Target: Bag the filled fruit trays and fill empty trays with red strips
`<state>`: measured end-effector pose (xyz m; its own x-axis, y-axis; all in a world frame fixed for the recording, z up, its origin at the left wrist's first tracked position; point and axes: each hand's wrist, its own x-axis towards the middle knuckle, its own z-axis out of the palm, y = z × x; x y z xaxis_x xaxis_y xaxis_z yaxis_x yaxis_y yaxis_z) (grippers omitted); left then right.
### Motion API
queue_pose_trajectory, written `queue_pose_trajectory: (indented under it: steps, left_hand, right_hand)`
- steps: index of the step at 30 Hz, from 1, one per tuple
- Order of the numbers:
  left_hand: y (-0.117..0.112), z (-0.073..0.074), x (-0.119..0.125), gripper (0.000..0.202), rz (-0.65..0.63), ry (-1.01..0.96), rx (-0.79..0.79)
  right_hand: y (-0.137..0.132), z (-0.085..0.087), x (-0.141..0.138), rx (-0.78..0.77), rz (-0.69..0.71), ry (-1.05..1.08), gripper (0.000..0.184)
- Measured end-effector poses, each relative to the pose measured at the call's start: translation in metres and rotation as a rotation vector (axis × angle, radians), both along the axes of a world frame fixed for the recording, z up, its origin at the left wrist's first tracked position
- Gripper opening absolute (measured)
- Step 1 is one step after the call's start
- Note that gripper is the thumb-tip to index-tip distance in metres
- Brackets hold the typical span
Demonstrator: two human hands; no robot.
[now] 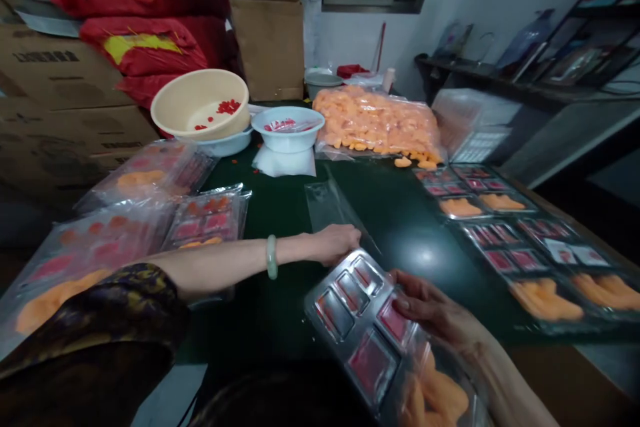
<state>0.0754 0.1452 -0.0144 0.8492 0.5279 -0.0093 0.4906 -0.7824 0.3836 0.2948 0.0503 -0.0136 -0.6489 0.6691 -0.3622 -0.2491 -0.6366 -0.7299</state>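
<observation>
My right hand (430,310) grips a clear plastic compartment tray (365,327) low in the middle, fingers wrapped over its right edge. The tray holds red items in its small cells and orange pieces at its near end. My left hand (337,242), with a pale green bangle on the wrist, is closed on the edge of a clear plastic bag (330,207) that lies on the dark green table (400,227), right beside the tray's far corner.
Packed bagged trays (125,213) are piled at left. Filled trays (520,240) line the right edge. A cream basin (200,103), a white bowl (287,128) and a big bag of orange pieces (375,120) stand at the back. Cardboard boxes and red sacks are behind.
</observation>
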Motion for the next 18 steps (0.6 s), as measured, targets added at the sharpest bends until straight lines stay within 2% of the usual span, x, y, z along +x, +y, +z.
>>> queue_pose_trajectory:
  steps: [5, 9, 12, 15, 18]
  left_hand:
    - [-0.02, 0.002, 0.015, 0.025, -0.024, -0.059, 0.053]
    - [-0.03, 0.008, 0.022, 0.019, -0.169, -0.048, 0.115]
    - [-0.033, 0.014, 0.022, 0.02, -0.221, -0.02, -0.002]
    - [-0.035, 0.023, 0.017, 0.023, -0.187, -0.041, -0.189]
    - [-0.041, 0.031, 0.014, 0.024, -0.159, -0.045, -0.258]
  right_hand:
    - [-0.035, -0.014, 0.015, -0.011, -0.031, -0.065, 0.028]
    - [-0.045, -0.016, 0.025, 0.02, -0.048, -0.124, 0.03]
    - [-0.049, -0.016, 0.03, 0.047, -0.058, -0.154, 0.03]
    - [-0.054, -0.015, 0.034, 0.053, -0.083, -0.192, 0.031]
    - [-0.059, -0.014, 0.034, 0.035, -0.069, -0.216, 0.032]
